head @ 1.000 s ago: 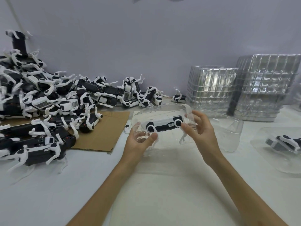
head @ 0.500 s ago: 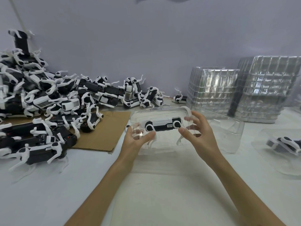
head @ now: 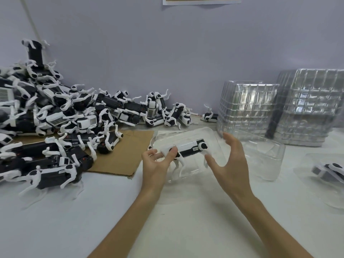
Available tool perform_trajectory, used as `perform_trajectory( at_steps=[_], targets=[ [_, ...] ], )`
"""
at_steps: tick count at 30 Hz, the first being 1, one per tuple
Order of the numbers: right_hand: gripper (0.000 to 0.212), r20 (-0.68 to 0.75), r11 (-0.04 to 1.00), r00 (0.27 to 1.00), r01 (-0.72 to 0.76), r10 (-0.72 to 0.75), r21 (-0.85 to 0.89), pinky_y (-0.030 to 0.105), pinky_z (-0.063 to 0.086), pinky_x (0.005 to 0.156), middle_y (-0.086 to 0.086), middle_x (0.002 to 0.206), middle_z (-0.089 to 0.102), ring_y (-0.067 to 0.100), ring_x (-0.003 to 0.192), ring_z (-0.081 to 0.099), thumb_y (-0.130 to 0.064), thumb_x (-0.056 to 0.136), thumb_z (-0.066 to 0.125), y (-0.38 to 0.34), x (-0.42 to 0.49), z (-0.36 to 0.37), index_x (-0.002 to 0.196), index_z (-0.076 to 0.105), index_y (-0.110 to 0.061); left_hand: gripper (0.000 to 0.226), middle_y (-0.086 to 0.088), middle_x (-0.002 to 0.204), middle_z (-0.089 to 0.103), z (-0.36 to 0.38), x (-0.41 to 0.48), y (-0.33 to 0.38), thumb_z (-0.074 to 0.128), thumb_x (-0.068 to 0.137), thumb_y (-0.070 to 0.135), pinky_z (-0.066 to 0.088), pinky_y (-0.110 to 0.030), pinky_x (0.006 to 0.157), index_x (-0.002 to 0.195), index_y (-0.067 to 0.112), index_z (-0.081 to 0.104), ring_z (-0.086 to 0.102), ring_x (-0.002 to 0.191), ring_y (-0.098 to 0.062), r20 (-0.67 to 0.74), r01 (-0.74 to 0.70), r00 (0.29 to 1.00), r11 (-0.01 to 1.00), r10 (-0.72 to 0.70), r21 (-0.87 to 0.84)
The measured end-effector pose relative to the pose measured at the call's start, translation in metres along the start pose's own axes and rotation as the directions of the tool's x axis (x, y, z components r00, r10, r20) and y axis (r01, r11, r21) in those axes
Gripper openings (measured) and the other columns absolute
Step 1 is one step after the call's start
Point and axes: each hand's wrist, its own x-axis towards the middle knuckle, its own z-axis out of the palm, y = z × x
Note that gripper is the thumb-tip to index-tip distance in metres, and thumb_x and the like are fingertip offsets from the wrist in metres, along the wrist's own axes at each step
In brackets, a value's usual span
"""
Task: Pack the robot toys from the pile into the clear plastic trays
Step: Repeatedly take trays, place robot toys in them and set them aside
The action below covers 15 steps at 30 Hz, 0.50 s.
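The black-and-white plastic robot toy (head: 189, 148) lies in the thin clear plastic tray (head: 214, 135). The left hand (head: 154, 164) seemingly pinches its rear end. The right hand (head: 230, 164) has its fingers spread apart, holding nothing. The toy is probably light, with a rigid body and fragile legs, so grip the body.

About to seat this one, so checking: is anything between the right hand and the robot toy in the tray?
Nothing visible. The right hand is open by the clear tray's right rim, a bare gap from the robot toy. The left hand pinches the toy's left end.
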Motion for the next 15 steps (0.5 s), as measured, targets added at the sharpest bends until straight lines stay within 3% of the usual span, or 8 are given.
perform_trajectory(
  at_steps=[2,5,7,10,11,15],
  targets=[
    [0.044,-0.082,0.987,0.984,0.160,-0.161,-0.019,0.028,0.045,0.093,-0.015,0.110,0.064,0.006,0.101,0.061,-0.014,0.085,0.079,-0.005,-0.005,0.002,0.121,0.058,-0.026,0.080,0.010,0.111,0.059,0.003,-0.005,0.000,0.082,0.056,0.067,0.051,-0.034,0.089,0.115,0.030,0.043,0.064,0.104,-0.010,-0.017,-0.058,0.998,0.997,0.059,0.057],
    [0.023,-0.014,0.979,0.979,0.205,-0.205,-0.006,0.020,0.038,0.083,-0.022,0.079,0.067,0.004,0.077,0.062,-0.015,0.083,0.075,-0.014,-0.013,0.008,0.092,0.066,-0.034,0.071,0.010,0.105,0.059,0.008,-0.011,-0.001,0.084,0.055,0.066,0.042,-0.015,0.066,0.103,0.037,0.041,0.063,0.077,0.011,0.002,-0.127,0.992,0.986,0.128,0.109],
    [0.017,0.074,0.975,0.982,0.185,-0.177,-0.121,0.024,0.032,0.082,-0.024,0.076,0.066,0.002,0.077,0.057,-0.018,0.082,0.078,-0.015,-0.018,0.014,0.088,0.070,-0.032,0.071,0.009,0.103,0.059,0.009,-0.012,-0.001,0.085,0.055,0.063,0.044,-0.018,0.067,0.102,0.036,0.040,0.066,0.073,0.008,0.000,-0.146,0.989,0.982,0.147,0.123],
    [0.013,0.095,0.948,0.991,0.121,-0.097,-0.294,0.028,0.025,0.080,-0.020,0.081,0.070,0.008,0.082,0.056,-0.020,0.084,0.077,-0.014,-0.020,0.018,0.094,0.075,-0.029,0.076,0.006,0.104,0.059,0.008,-0.011,-0.001,0.086,0.057,0.063,0.050,-0.035,0.084,0.109,0.030,0.041,0.066,0.092,-0.014,-0.045,-0.120,0.991,0.981,0.128,0.155],
    [0.013,0.093,0.938,0.992,0.110,-0.084,-0.327,0.029,0.024,0.080,-0.018,0.086,0.072,0.012,0.085,0.057,-0.023,0.084,0.076,-0.014,-0.020,0.017,0.096,0.076,-0.028,0.075,0.006,0.104,0.058,0.009,-0.011,-0.002,0.086,0.060,0.060,0.049,-0.034,0.084,0.110,0.028,0.041,0.066,0.092,-0.012,-0.057,-0.117,0.990,0.979,0.128,0.166],
    [0.020,0.122,0.910,0.988,0.134,-0.092,-0.392,0.031,0.022,0.079,-0.014,0.086,0.070,0.017,0.091,0.059,-0.038,0.082,0.077,-0.016,-0.022,0.018,0.100,0.074,-0.027,0.059,0.011,0.097,0.056,0.013,-0.017,-0.005,0.084,0.072,0.048,0.037,-0.022,0.070,0.104,0.028,0.039,0.056,0.073,0.024,-0.077,-0.131,0.986,0.972,0.148,0.194]
  ],
)
